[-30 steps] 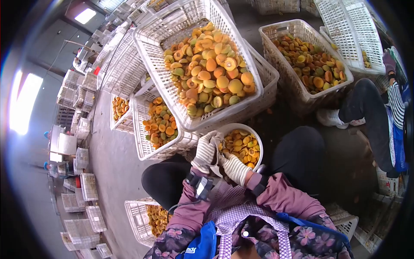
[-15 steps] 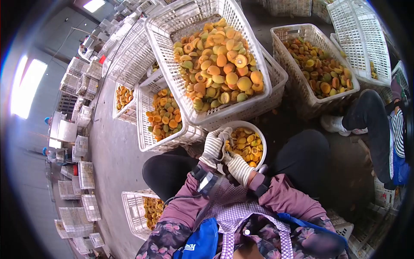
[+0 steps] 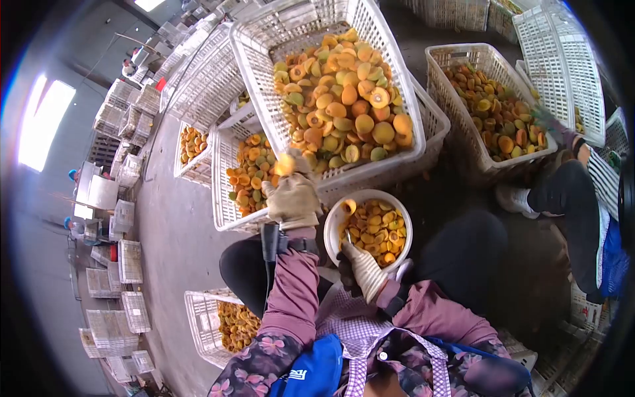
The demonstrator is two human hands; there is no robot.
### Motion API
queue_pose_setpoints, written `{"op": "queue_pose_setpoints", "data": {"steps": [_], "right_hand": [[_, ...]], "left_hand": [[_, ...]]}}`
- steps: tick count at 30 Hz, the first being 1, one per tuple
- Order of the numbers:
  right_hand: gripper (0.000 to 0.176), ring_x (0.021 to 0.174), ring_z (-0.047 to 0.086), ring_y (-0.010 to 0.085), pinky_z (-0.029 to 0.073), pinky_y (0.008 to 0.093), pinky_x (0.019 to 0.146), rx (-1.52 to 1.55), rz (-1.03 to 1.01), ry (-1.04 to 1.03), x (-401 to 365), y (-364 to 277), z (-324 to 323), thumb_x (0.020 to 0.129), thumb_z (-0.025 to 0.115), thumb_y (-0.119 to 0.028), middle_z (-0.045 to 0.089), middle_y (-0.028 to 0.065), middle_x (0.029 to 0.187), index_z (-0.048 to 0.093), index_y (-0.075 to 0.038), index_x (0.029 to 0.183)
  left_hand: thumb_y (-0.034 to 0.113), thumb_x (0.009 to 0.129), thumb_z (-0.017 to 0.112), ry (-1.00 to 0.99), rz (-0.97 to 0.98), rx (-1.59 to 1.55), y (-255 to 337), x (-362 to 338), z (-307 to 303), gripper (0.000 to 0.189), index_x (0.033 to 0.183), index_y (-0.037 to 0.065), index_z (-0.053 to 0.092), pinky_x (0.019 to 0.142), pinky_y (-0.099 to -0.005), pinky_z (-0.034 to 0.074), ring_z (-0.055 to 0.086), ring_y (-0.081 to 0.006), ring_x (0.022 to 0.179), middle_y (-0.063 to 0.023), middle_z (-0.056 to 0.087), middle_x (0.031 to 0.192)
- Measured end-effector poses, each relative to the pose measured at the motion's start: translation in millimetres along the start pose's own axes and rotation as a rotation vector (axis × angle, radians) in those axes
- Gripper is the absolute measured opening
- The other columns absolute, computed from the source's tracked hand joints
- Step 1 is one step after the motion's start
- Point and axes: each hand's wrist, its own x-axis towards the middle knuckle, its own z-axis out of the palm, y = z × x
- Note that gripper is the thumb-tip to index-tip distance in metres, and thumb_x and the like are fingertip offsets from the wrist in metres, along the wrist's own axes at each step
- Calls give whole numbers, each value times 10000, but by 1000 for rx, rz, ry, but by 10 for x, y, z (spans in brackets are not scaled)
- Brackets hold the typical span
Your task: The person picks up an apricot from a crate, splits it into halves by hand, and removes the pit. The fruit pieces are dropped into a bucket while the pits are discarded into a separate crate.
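My left hand (image 3: 292, 197), in a pale work glove, reaches over the left crate of fruit (image 3: 221, 198). Its thumb is spread from the fingers, and a motion-smeared apricot half (image 3: 284, 165) is right at its fingertips. At the near rim of a white bucket (image 3: 329, 241), my right hand (image 3: 362, 270) is closed in a striped glove around a small metal tool (image 3: 348, 237), whose tip points into the bucket. Inside lie many orange fruit pieces (image 3: 377, 228). One blurred piece (image 3: 348, 206) shows by the bucket's left wall.
A large white crate (image 3: 413, 142) heaped with halved apricots stands on another just ahead. More fruit crates (image 3: 456, 109) stand to the right, beside a seated person (image 3: 562, 188). A smaller crate (image 3: 198, 331) sits at my left. Stacked crates (image 3: 109, 327) line the far left.
My left hand has left the bucket and swung forward and left to the crates, with an apricot half at its fingertips. My right hand has stayed at the bucket, shifting slightly toward me.
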Motion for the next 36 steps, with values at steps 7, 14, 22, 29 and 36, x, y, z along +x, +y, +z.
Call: {"op": "queue_pose_setpoints", "data": {"steps": [7,14,22,29,36], "right_hand": [[337,390,389,144,320,284,367,18,18,192,381,11,-140,855,519,-442,450,9,538,523,-111,790],[366,703,608,268,484,342,626,-540,-950,422,798,88,-402,884,534,-348,620,140,802,559,-4,1004],[453,891,566,430,475,435,711,-982,-610,462,264,-262,-200,893,490,-307,587,292,928,440,31,1190],[348,781,579,437,478,469,648,-1122,-576,381,304,-112,-308,879,469,-258,593,278,802,468,14,1095],[433,824,594,426,473,467,723,-1220,-410,300,241,-88,-252,861,448,-309,604,287,818,438,29,1132]], "left_hand": [[169,808,578,19,-475,433,-189,1468,-165,289,1083,88,538,839,-302,455,567,-240,879,-107,587,975],[87,888,473,-143,-286,-490,-16,177,260,283,1168,49,471,824,-321,484,569,-198,903,-103,554,1048],[310,962,404,15,-431,-543,529,-518,439,358,1155,17,477,668,-276,531,610,-187,869,-115,595,1033],[357,925,493,143,-481,-345,550,-579,491,298,880,70,557,584,-252,461,550,-115,631,-36,600,774],[336,917,514,116,-500,-453,464,-656,459,285,865,61,567,593,-253,464,564,-117,660,-39,598,754]]}}
